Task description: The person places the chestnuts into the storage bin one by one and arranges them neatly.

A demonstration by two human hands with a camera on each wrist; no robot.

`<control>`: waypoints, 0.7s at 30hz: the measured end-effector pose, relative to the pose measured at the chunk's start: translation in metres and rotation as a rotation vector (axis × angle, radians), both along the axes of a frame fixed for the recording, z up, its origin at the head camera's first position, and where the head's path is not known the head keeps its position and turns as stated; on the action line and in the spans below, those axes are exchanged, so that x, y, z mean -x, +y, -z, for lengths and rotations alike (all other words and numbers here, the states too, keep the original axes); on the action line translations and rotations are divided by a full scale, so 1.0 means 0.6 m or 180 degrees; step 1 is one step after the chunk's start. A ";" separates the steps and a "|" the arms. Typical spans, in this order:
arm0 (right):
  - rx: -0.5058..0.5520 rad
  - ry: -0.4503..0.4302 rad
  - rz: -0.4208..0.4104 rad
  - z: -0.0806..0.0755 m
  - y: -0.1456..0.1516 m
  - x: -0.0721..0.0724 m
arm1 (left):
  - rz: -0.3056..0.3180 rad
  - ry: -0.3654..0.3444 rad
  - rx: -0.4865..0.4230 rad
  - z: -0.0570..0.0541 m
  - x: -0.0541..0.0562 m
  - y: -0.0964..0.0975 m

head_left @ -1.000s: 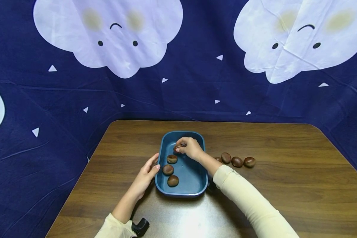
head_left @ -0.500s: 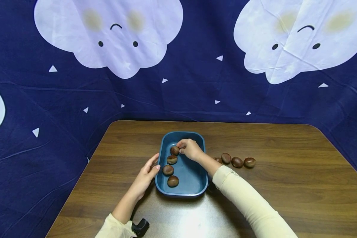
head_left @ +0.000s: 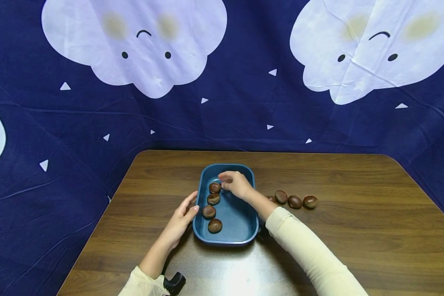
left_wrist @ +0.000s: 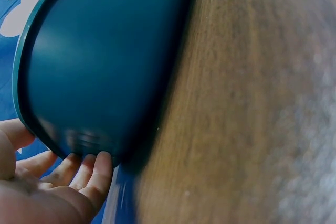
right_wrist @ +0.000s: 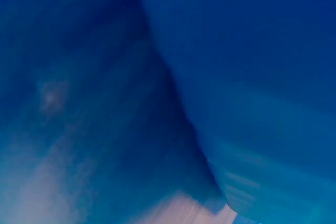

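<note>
A blue rectangular box point(head_left: 240, 224) sits on the table in the head view. Four would be too exact to list, so several brown chestnuts point(head_left: 209, 211) form a column along its left side. My right hand point(head_left: 237, 183) is inside the far part of the box, fingers slightly bent and holding nothing, just right of the farthest chestnut point(head_left: 214, 188). At the box's left wall, my left hand point(head_left: 181, 218) rests its fingertips on the outside. The left wrist view has this hand's fingers point(left_wrist: 102, 169) against the outer wall. Blur covers the right wrist view.
Right of the box, several more chestnuts point(head_left: 294, 202) lie in a row on the wooden table point(head_left: 355, 246); the right forearm partly hides the nearest one. A dark blue cloth point(head_left: 244, 115) with white clouds hangs behind the table.
My right hand has let go of the farthest chestnut, which has shifted slightly left and toward the one below it. The left hand has stayed at the box wall.
</note>
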State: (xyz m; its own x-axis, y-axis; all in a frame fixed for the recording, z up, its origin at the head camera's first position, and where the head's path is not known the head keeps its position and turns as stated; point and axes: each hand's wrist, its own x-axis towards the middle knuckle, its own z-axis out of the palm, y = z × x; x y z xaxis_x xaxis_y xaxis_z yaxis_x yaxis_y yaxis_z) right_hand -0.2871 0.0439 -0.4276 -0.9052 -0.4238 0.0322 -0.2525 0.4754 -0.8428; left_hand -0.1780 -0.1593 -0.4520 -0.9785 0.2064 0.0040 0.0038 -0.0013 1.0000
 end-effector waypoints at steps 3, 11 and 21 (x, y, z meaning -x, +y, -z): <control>0.0172 0.0022 -0.0004 -0.003 0.003 0.000 | -0.0005 0.0001 0.0011 0.000 0.000 0.000; 0.0558 -0.0073 -0.0101 -0.015 0.013 -0.002 | -0.0009 0.0011 -0.0017 0.002 0.002 -0.002; 0.1042 -0.0134 -0.0130 -0.035 0.032 -0.004 | -0.0009 0.0047 -0.0002 0.005 0.003 0.000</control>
